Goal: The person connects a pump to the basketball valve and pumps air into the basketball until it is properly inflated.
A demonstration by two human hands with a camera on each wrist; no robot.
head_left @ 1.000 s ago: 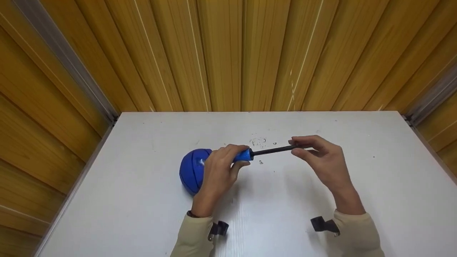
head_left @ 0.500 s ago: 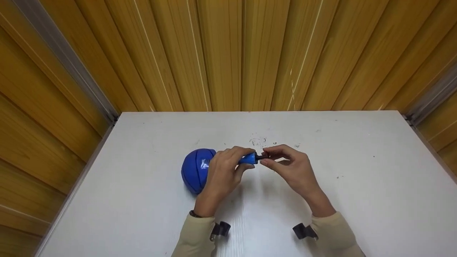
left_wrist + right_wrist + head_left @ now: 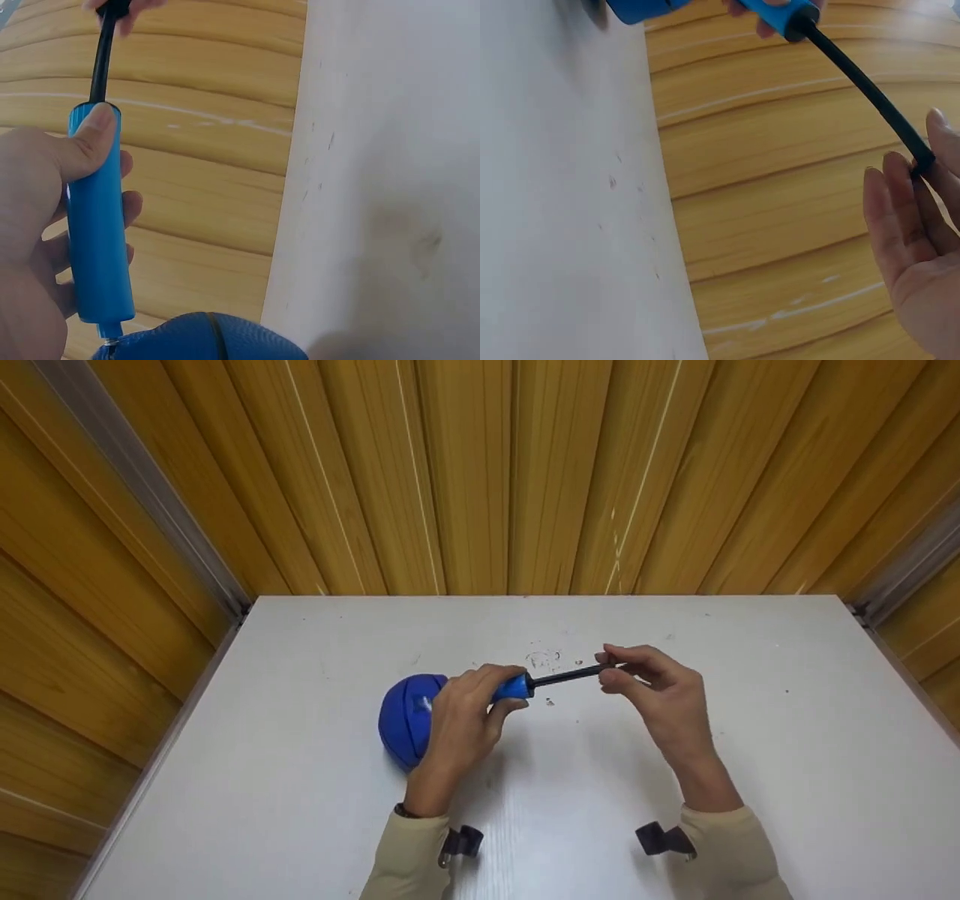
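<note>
My left hand (image 3: 466, 716) grips the blue barrel of a hand pump (image 3: 101, 232), thumb near its upper end and fingers wrapped behind. At the barrel's lower end, a thin metal needle meets a blue ball (image 3: 405, 720) with dark seams; the ball's surface (image 3: 202, 339) shows along the bottom of the left wrist view. The pump's black rod (image 3: 870, 90) is drawn out toward the right. On its far end, my right hand (image 3: 667, 701) pinches the black handle between thumb and fingers. Most of the handle is hidden by those fingers.
Both hands are above a white table (image 3: 262, 825) with small dark marks near its middle. Yellow wood-look panels (image 3: 480, 472) rise behind the table and at both sides. Black camera mounts sit on both wrists.
The right hand went left, sliding the rod almost wholly into the barrel, then moved back right, drawing the rod out again. The left hand and the ball shifted only slightly.
</note>
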